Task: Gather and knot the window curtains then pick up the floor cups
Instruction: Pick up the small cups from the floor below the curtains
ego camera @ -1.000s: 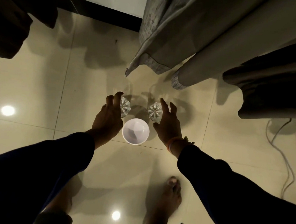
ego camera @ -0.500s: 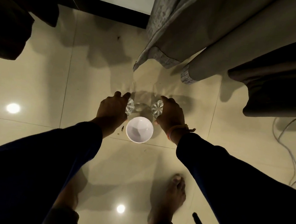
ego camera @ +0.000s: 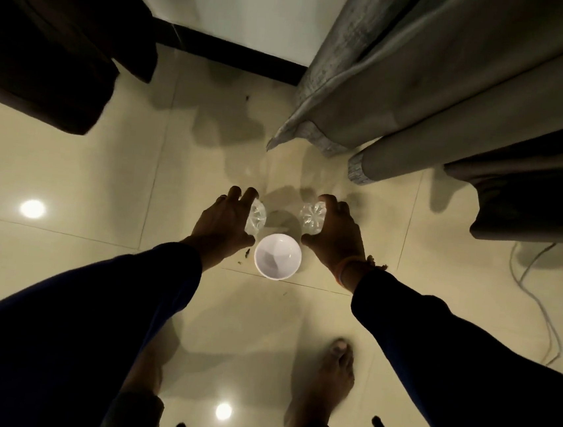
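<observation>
— What can't you make out here?
— The left hand (ego camera: 221,220) covers much of the left clear cup (ego camera: 256,218); the right hand (ego camera: 336,234) hides the right clear cup (ego camera: 312,218) along its right side.
— And at the edges?
— The grey curtains (ego camera: 406,84) run off the top, the dark cloth (ego camera: 49,36) off the left, the white cable (ego camera: 536,300) off the right. Both sleeves leave the near edge.
</observation>
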